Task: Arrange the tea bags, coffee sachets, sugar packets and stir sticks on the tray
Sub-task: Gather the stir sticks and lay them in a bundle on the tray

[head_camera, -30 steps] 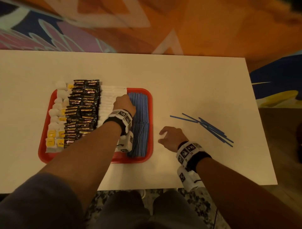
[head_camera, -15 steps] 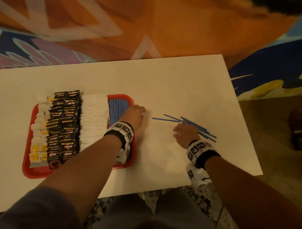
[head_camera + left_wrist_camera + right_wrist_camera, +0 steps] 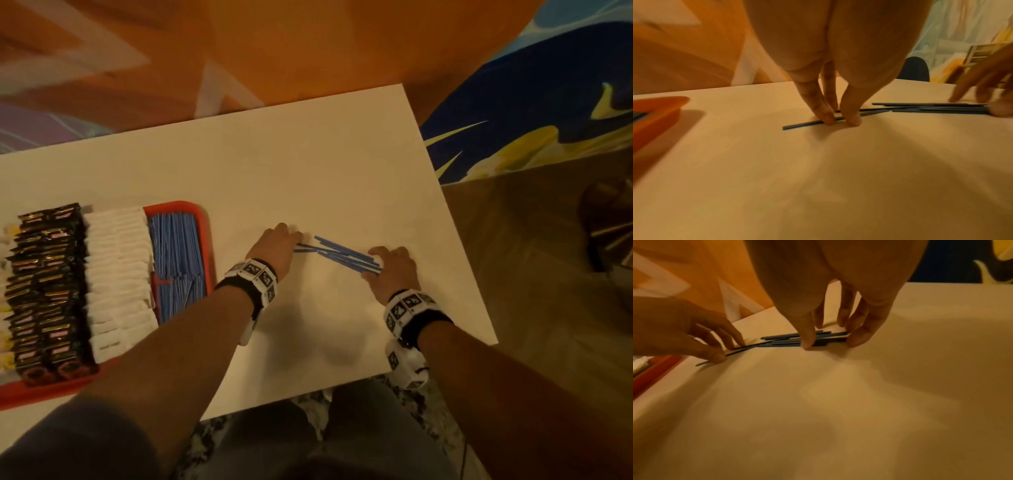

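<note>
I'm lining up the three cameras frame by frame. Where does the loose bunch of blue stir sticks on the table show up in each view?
Head: loose stir sticks lie right of centre, between the left hand and right hand.
Left wrist: sticks run from the fingertips to the right edge.
Right wrist: sticks sit upper centre, under the fingers.
Shared landmark: the red tray, left in every view.

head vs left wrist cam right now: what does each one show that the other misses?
Head only: the filled rows on the red tray, namely dark coffee sachets, white sugar packets and blue stir sticks on the tray.

Left wrist only: left thumb and fingertip pinching a single stick flat on the table.

Both: left hand, right hand, the loose sticks on the white table, and part of the tray rim.
</note>
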Demonstrator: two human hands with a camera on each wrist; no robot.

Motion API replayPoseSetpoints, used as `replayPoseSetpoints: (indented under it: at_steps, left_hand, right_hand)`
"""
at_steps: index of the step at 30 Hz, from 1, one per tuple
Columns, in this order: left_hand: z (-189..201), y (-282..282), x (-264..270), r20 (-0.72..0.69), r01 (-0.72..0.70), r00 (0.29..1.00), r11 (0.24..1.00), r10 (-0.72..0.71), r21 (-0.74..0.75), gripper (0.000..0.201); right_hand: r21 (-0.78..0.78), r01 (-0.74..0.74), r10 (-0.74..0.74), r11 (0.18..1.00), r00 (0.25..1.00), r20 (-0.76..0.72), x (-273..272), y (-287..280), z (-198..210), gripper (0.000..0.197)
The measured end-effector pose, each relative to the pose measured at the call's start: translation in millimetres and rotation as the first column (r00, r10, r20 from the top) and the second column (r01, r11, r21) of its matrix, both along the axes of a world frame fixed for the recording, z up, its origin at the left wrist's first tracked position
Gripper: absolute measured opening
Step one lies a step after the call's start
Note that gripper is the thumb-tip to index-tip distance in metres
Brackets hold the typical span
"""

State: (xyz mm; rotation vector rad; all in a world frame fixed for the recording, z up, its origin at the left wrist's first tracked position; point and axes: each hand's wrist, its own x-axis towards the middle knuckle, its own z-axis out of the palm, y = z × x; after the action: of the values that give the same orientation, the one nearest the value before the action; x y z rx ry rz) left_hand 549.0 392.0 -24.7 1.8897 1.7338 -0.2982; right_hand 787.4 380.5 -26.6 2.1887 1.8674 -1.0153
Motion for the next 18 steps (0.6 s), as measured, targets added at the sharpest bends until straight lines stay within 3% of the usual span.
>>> replayPoseSetpoints:
  at_steps: [5, 9, 12, 14, 18]
  left_hand:
    - [-2, -7, 35, 0.029, 0.067, 0.997, 0.997, -0.068, 0.030, 0.042]
    - [-3, -10, 45, 0.051, 0.023, 0.998, 0.995, -0.028, 0.092, 0.029]
    - [-4, -11, 40, 0.040, -0.037, 0.999, 0.990, 0.032, 0.139, 0.050]
    - [-5, -10, 36, -0.001, -0.032, 0.999, 0.996, 0.033, 0.084, 0.065]
    - [-4, -5, 43, 0.003, 0.018, 1.000, 0.999, -0.018, 0.031, 0.054]
  right_hand:
    - [0.060, -0.079, 0.083, 0.995, 0.995, -0.063, -13, 12, -7, 0.023]
    - [0.067, -0.140, 0.148, 0.988, 0.981, -0.128, -14, 18, -6, 0.021]
    - [0.082, -0.139, 0.152, 0.987, 0.969, -0.192, -4, 19, -3, 0.027]
    - [0.089, -0.125, 0.139, 0.988, 0.977, -0.163, 7, 19, -2, 0.032]
    - [0.059, -0.118, 0.126, 0.991, 0.982, -0.144, 17, 19, -3, 0.031]
